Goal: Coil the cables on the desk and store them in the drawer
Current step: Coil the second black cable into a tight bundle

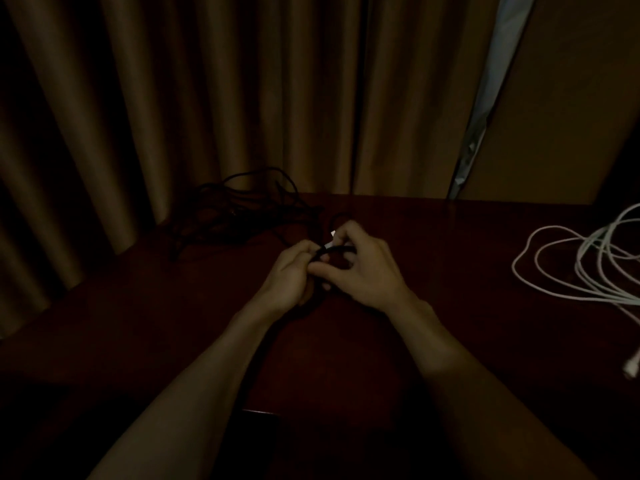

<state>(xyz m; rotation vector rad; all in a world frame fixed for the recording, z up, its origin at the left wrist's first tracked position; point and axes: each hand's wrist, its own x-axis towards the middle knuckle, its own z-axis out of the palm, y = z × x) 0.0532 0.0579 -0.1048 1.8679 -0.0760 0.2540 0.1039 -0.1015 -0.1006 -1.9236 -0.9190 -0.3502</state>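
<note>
Left grip: The left hand (291,275) was closed round a black cable (337,250), with the fingers curled over the strand.
Right grip: The right hand (363,265) was closed on the same black cable, which was pinched between thumb and fingers. The two hands were pressed together.
Held cable: The black cable was held just above the middle of the desk (450,244), with a small loop seen behind the right hand.
White tip (331,237): A small pale piece was seen at the right hand's fingertips. Any marking on it was too small and dim to be read.
Black tangle (239,209): A loose, uncoiled heap of dark cable was left at the desk's far left corner. Whether it was joined to the held strand could not be told.
White cable (581,265): Loose loops were spread along the desk's right edge, well apart from the hands.
White plug (633,367): It was seen at the desk's near right edge, cut off by the frame.
Curtain (207,98): Brown folds were hung behind the desk's far edge.
</note>
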